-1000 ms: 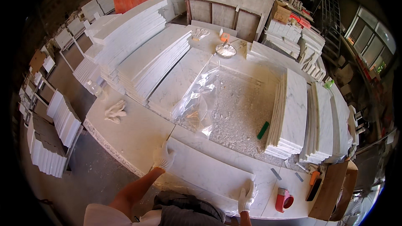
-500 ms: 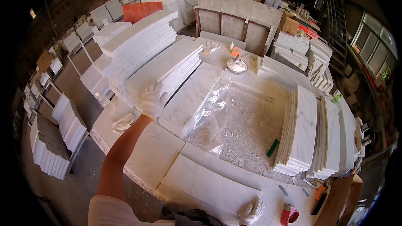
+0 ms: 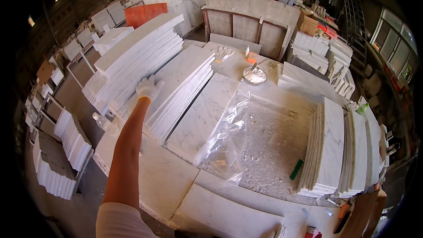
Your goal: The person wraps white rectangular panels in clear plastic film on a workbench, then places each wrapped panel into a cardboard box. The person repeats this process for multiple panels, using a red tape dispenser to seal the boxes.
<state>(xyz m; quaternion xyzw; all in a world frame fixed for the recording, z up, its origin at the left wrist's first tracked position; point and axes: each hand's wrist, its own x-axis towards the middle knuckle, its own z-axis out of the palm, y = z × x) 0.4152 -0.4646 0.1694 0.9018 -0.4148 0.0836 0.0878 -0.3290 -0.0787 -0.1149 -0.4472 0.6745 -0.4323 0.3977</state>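
My left hand [image 3: 150, 89], in a white knit glove with a yellow cuff, rests on a stack of white, grey-veined marble slabs [image 3: 178, 72]. Its fingers are spread, and a taller slab stack [image 3: 141, 42] rises just left of it. At the lower edge, part of my right hand [image 3: 279, 232] shows, also in a white glove, by the right end of a long marble slab [image 3: 224, 211]. Its fingers are mostly cut off. Right of the left hand's stack lies another marble slab [image 3: 202, 117], with clear plastic film [image 3: 227, 139] along its right side.
Farther back are a loose glove [image 3: 223, 53], an orange box [image 3: 252, 57] and a bowl of white paste [image 3: 255, 76]. Several slabs [image 3: 330, 141] lean at the right, near a green block [image 3: 296, 169]. A plastic bottle [image 3: 101, 120] stands at the left edge.
My left hand has moved farther away and slightly left along the stack. The view has shifted, so my right hand and the red tape dispenser sit lower, partly out of frame.
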